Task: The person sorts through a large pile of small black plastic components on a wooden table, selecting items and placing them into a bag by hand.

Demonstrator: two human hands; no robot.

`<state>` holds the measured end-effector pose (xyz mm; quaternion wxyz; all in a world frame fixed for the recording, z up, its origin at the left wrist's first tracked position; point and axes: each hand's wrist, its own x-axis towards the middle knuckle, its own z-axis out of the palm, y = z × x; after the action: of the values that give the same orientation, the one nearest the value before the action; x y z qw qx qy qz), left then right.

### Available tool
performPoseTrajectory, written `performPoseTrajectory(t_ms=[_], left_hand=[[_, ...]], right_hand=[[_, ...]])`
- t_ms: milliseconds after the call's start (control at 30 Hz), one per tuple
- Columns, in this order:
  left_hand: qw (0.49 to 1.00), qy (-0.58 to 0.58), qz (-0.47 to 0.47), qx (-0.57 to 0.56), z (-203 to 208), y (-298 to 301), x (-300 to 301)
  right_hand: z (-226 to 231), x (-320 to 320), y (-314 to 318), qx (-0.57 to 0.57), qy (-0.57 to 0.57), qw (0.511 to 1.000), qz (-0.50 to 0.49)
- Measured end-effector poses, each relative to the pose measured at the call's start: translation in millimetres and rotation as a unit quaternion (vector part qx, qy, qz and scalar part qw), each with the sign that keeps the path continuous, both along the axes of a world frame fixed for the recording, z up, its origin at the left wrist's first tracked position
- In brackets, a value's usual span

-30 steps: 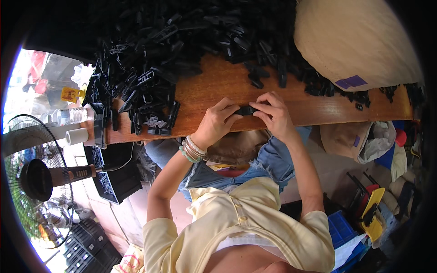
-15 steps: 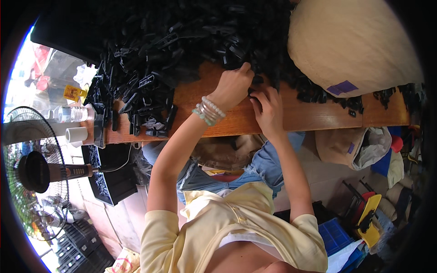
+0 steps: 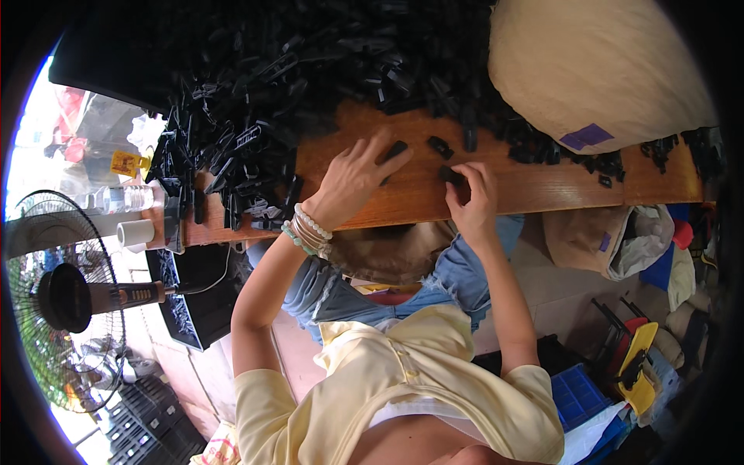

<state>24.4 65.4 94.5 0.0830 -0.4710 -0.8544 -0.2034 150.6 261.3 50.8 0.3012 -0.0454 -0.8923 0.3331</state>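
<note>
On the wooden table, just below the heap of black plastic clips, the left hand lies spread wide, fingertips touching one loose clip. Right hand, close beside it, pinches another small black clip between curled fingers.

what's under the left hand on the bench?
The left hand lies spread on the wooden bench, fingertips over a loose black plastic part. Bare wood shows around it. Anything beneath the palm is covered. The right hand pinches another black piece.
</note>
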Motion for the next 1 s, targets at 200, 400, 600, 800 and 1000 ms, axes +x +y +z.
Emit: performPoseTrajectory(t_ms=[200, 400, 600, 800, 1000], left_hand=[[0.986, -0.118, -0.118, -0.017, -15.4, 2.4, 7.9], [0.972, -0.219, -0.063, 0.060, -18.3, 5.0, 14.6], [0.952, -0.262, -0.063, 0.147, -30.1, -0.3, 15.1], [0.952, -0.270, -0.059, 0.131, -26.4, 2.5, 19.8], [0.953, -0.262, -0.088, 0.124, -25.6, 1.1, 18.3]], right_hand=[[16.3, 8.9, -10.8, -0.100, -0.042, 0.994, 0.023], [14.3, 8.0, -0.5, -0.144, -0.088, 0.982, 0.080], [25.8, 6.1, 6.0, -0.122, -0.139, 0.976, 0.117], [22.7, -3.7, 10.1, -0.133, -0.125, 0.975, 0.127], [21.4, -8.5, 1.7, -0.110, -0.144, 0.968, 0.174]])
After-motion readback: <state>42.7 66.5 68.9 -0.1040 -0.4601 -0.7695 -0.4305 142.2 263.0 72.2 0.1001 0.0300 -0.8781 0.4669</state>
